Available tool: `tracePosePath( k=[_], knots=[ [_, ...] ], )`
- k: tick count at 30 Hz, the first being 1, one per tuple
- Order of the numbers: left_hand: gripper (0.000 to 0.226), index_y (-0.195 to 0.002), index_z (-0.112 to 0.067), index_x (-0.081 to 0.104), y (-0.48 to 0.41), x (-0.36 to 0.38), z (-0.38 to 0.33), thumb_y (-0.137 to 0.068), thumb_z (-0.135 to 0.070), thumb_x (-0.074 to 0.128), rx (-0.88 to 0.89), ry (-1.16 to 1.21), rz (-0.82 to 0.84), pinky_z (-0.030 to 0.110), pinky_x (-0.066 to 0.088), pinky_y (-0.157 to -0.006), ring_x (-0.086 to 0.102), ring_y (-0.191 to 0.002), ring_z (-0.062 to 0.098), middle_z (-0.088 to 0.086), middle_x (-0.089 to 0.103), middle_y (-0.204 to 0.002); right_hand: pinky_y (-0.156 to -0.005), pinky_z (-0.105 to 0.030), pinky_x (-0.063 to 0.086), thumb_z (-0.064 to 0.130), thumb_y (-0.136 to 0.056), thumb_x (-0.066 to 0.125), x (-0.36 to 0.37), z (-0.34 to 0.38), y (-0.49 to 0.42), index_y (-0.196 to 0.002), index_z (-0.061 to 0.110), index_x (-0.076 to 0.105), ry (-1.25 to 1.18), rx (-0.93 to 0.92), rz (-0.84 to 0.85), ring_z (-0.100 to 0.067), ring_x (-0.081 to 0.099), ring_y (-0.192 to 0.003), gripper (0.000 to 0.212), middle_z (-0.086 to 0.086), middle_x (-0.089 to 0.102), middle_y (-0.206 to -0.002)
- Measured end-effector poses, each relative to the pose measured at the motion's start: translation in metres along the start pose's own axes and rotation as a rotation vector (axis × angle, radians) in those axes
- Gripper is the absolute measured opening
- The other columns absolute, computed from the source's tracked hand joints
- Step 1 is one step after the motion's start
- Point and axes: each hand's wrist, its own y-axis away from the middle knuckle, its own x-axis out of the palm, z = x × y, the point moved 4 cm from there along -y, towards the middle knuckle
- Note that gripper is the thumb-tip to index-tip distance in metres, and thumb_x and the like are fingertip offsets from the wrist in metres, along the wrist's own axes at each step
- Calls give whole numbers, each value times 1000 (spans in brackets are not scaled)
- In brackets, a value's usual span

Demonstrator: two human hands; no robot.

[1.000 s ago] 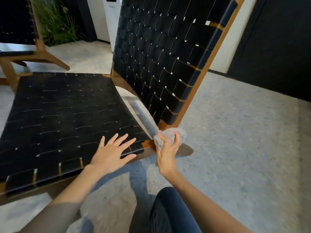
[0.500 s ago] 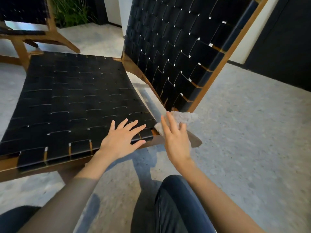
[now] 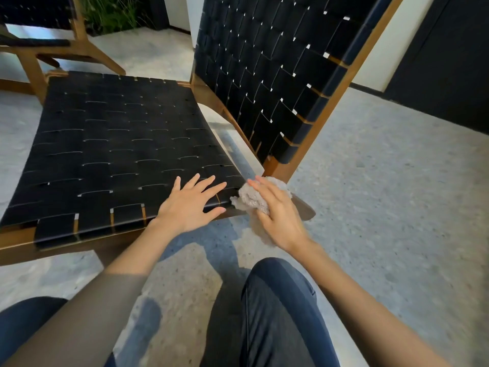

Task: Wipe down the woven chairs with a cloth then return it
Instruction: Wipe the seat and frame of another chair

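At seat, cloth in right hand

The chair has a wooden frame and black woven straps: its seat lies low and nearly flat, and its back tilts up at the right. The cloth is pale grey and fluffy. It is bunched at the seat's near right corner, touching the strap edge, and held in the right hand. A second chair of the same make stands beyond, only partly in view.
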Motion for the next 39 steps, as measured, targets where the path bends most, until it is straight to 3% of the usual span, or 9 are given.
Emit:
tracePosePath(
  k=[6, 11, 14, 17, 22, 27, 32, 36, 39],
  knots=[
    [63, -148, -42, 3, 1, 0, 0, -94, -61, 29, 1, 4, 16, 54, 1, -116, -2, -147, 21, -8, 3, -159, -113, -39, 27, 6, -97, 46, 35, 4, -2, -154, 24, 12, 40, 214, 94, -30, 17, -137, 69, 7, 2, -161],
    [66, -149, -38, 5, 2, -1, 0, -94, -56, 37, 26, 13, 3, 47, 1, -118, 0, -147, 18, -7, 4, -159, -113, -24, 7, 7, -97, 43, 26, 8, -2, -151, 20, 26, -229, 216, 180, -19, 17, -145, 58, 4, 20, -159],
    [65, -149, -31, 21, 10, -3, -6, -93, -48, 50, 57, 230, -56, 37, 1, -119, 5, -146, 11, -6, 17, -157, -108, -22, 26, 4, -92, 50, -3, 12, 8, -140, 19, 38, -363, 154, 102, -7, 36, -130, 52, 2, 41, -144],
    [55, -139, -28, 44, 25, -15, -22, -88, -39, 62, 30, 660, -131, 35, 16, -117, 19, -142, 6, -8, 36, -148, -91, -23, 44, 12, -88, 64, -19, 14, 14, -114, 24, 30, -420, 155, 11, -8, 45, -110, 45, -1, 41, -122],
    [32, -107, -38, 65, 46, -39, -45, -76, -47, 66, 43, 1072, -113, 25, 45, -97, 55, -108, -5, -17, 61, -112, -77, -4, 38, 31, -75, 81, -28, 24, 14, -100, 15, 32, -343, 171, -5, -1, 42, -94, 57, 1, 29, -106],
    [20, -103, -38, 63, 58, -48, -47, -82, -39, 65, 9, 1082, -79, 6, 45, -74, 58, -93, -15, -25, 65, -97, -76, -5, 38, 41, -66, 85, -22, 48, 7, -107, 15, 40, -323, 45, 140, 11, 34, -94, 66, 4, 33, -104],
    [12, -96, -24, 70, 68, -43, -25, -88, -28, 62, -137, 1048, -146, 21, 50, -80, 65, -90, 3, -8, 70, -96, -90, -14, 48, 24, -81, 75, -19, 57, 6, -103, 29, 52, -420, -30, 218, 1, 50, -103, 33, 14, 44, -109],
    [40, -86, -4, 73, 82, -39, -18, -83, -43, 62, -179, 962, -155, 38, 50, -69, 64, -80, 31, 19, 68, -84, -85, -14, 51, 34, -82, 73, -10, 64, 4, -101, 29, 58, -440, -21, 241, -1, 53, -103, 25, 22, 48, -106],
    [50, -79, -1, 72, 96, -41, -9, -77, -50, 63, -211, 939, -192, 35, 47, -60, 62, -69, 32, 20, 65, -74, -84, -16, 53, 30, -85, 71, 4, 74, 0, -101, 24, 62, -402, -66, 242, -1, 57, -97, 19, 18, 54, -103]
  ],
)
